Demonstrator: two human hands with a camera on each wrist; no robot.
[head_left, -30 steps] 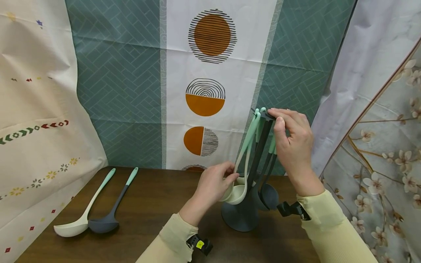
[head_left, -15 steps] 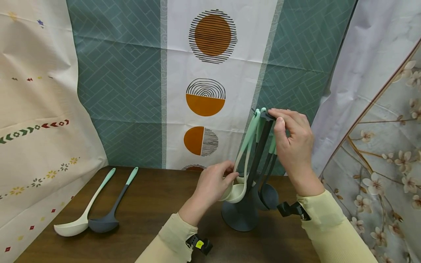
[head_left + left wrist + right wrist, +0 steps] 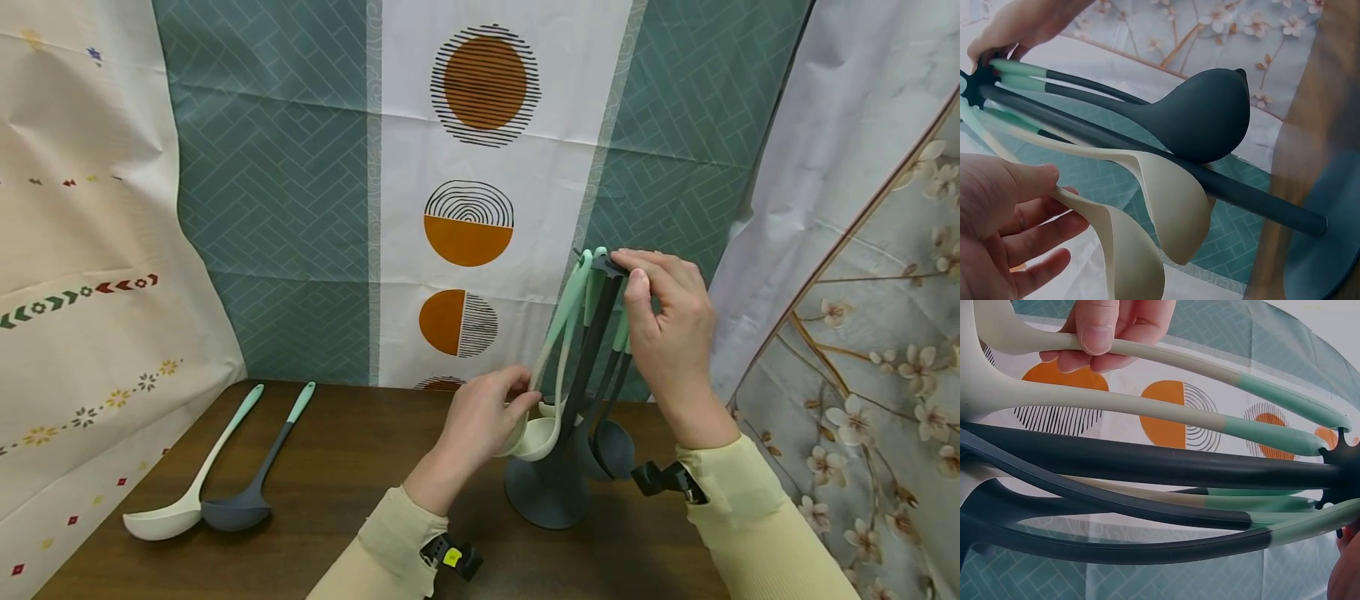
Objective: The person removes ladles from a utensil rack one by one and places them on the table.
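My left hand (image 3: 480, 421) pinches a cream ladle (image 3: 1136, 256) by its shaft just above the bowl, thumb against fingers. The mint handle end of that ladle hangs at the top of a dark grey utensil stand (image 3: 547, 498), as the right wrist view also shows. Beside it hangs a second cream utensil (image 3: 1175, 203) with a deep bowl. At the stand's hooked top, my right hand (image 3: 673, 321) grips the rim between thumb and fingers. Dark grey utensils (image 3: 1210, 115) with mint handles hang on the stand's right side. Another cream utensil (image 3: 551, 408) shows partly behind the pole.
On the brown wooden table (image 3: 360, 492), a cream ladle (image 3: 163, 522) and a dark grey ladle (image 3: 236, 514) lie side by side at the left. Patterned cloths stand behind and on both sides, including a flowered one (image 3: 862, 417) close to the right arm.
My left hand has shifted slightly left, drawing the pinched ladle's lower end with it. The right hand stays at the stand's top.
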